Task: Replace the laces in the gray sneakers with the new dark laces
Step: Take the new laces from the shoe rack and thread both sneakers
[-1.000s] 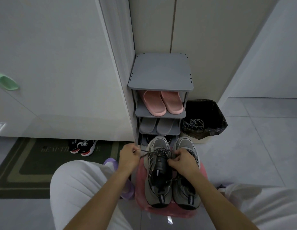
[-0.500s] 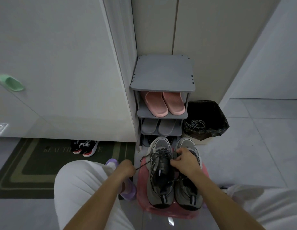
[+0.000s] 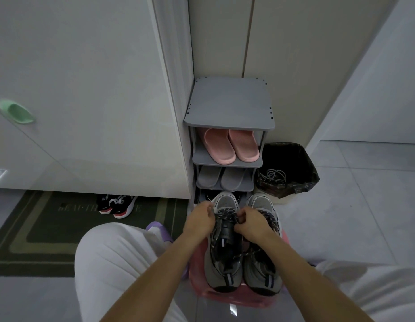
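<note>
**Door**, white, and **floor mat**: we log both at left. A black-and-red pair of shoes sits at the door's lower edge, and the mat's lettering is too dim for us to read.

**Shoe rack**, gray: pink slippers on one shelf, gray slippers on the one below. The lowest shelf is hidden behind the work.

**Bin**, black-lined, just beside the rack: it holds a pale tangle, which we judge to be the discarded laces.

**Pink stool**: it bears the gray sneakers, side by side with toes pointing away from us.

**Left hand**: half a second ago it was drawn out to the side with a lace end taut, and it is now back at the lacing. We take it that one pass has been pulled snug and the next eyelet is due. The fingers are curled, but we cannot tell whether they hold the lace.

**Right hand**: its fingers are curled tightly and pinch the dark laces on the left-side sneaker.

**Unresolved:** the hands cover the eyelets, the lace ends are out of sight, and the second sneaker's lacing is half covered.
</note>
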`<move>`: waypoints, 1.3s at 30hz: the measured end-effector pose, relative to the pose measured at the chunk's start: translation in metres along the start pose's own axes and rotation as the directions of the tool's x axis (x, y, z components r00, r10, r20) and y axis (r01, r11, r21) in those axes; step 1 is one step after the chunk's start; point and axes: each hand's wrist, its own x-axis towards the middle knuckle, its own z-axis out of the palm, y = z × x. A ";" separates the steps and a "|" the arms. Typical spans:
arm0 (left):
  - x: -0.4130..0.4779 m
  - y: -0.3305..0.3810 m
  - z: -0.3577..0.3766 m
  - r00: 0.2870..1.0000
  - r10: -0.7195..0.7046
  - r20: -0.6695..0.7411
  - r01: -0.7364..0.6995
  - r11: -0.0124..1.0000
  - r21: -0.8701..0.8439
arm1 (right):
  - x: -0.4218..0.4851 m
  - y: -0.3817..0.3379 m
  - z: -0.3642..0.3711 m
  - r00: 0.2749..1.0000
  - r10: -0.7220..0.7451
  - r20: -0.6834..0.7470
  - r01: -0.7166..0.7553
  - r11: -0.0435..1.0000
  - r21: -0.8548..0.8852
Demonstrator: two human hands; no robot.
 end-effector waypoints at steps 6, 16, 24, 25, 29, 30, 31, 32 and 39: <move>-0.001 0.004 0.008 0.997 0.060 0.041 -0.061 0.998 0.024 | 0.000 0.001 0.003 1.000 -0.001 -0.031 0.002 1.000 0.021; -0.003 0.005 0.003 0.982 0.033 0.185 -0.054 0.992 0.112 | 0.000 0.003 0.004 0.998 -0.013 -0.057 0.014 1.000 0.006; -0.012 -0.003 -0.008 0.958 0.081 0.274 -0.094 0.995 0.036 | 0.000 0.003 0.004 0.999 -0.010 -0.050 0.008 1.000 -0.023; -0.011 -0.003 -0.008 0.959 0.075 0.274 -0.081 0.997 0.013 | 0.000 0.004 0.004 0.999 -0.007 -0.052 0.005 1.000 -0.027; -0.005 -0.001 -0.007 0.981 0.074 0.177 -0.077 0.997 0.014 | 0.000 0.000 0.004 0.999 -0.009 -0.051 0.006 0.998 -0.069; -0.002 0.000 -0.006 0.985 0.067 0.158 -0.073 0.997 0.032 | -0.001 -0.001 0.004 0.999 -0.015 -0.047 0.011 0.996 -0.089; -0.001 0.001 -0.004 0.986 0.061 0.158 -0.071 0.996 0.061 | -0.001 -0.002 0.004 0.999 -0.025 -0.044 0.020 0.994 -0.110; 0.001 0.002 -0.002 0.984 0.057 0.166 -0.075 0.992 0.102 | -0.001 -0.002 0.003 0.999 -0.037 -0.039 0.032 0.991 -0.130; 0.009 0.017 -0.014 0.967 -0.014 0.255 -0.065 0.953 0.296 | 0.000 -0.009 -0.012 0.998 -0.046 -0.052 0.034 0.977 -0.210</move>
